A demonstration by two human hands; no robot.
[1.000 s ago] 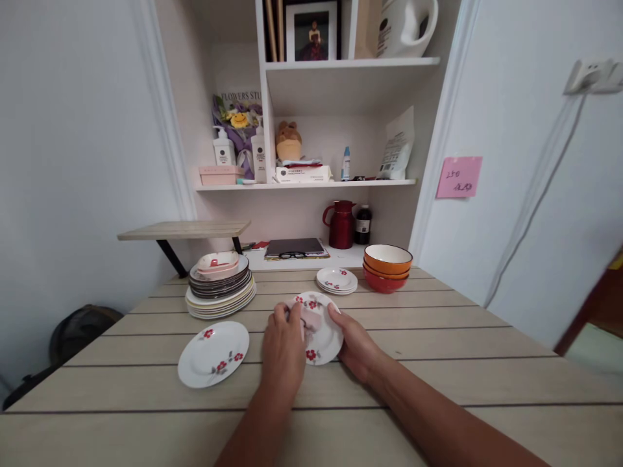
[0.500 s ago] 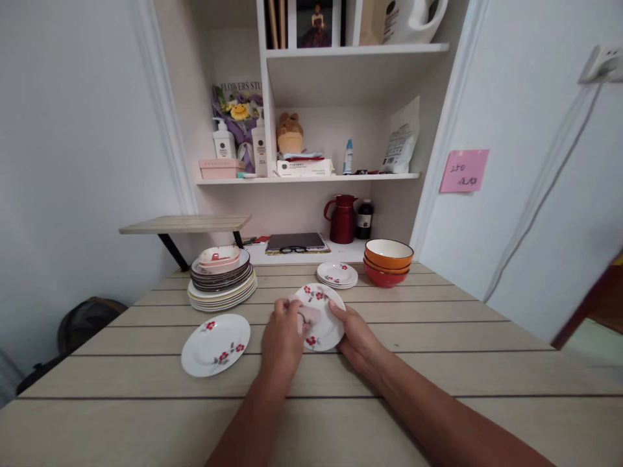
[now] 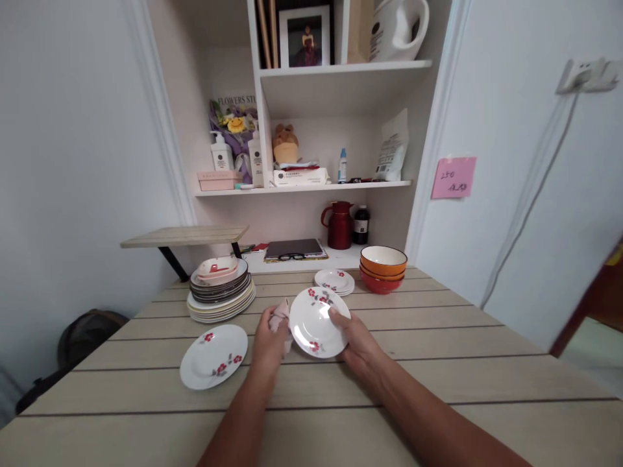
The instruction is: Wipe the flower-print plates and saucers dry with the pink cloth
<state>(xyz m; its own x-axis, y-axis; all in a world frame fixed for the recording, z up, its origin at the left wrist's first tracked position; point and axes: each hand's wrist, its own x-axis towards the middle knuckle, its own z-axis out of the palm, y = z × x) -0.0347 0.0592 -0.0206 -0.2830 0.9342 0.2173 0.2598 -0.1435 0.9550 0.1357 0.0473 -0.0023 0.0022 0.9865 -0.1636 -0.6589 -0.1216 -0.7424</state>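
In my right hand [image 3: 363, 344] is a small white plate [image 3: 311, 324] with red flowers, thumb on its face and fingers beneath the right rim. A crumpled pale pink cloth [image 3: 281, 316] is bunched in my left hand [image 3: 267, 344], just left of that plate. A larger flowered plate [image 3: 207, 353] lies on the table to the left. Behind the held plate sits a short stack of small flowered plates [image 3: 335, 280].
Stacked plates [image 3: 219, 308] topped by pink dishes [image 3: 217, 269] stand at the back left, beside a raised wooden stand [image 3: 187, 235]. Orange and red bowls [image 3: 383, 263] are nested at the back right. A dark red jug [image 3: 339, 227] stands behind on the white ledge.
My left hand has drawn the cloth off the plate's face to its left side. The plate's face now shows more fully, with a bright reflection. The camera view has tilted up slightly.
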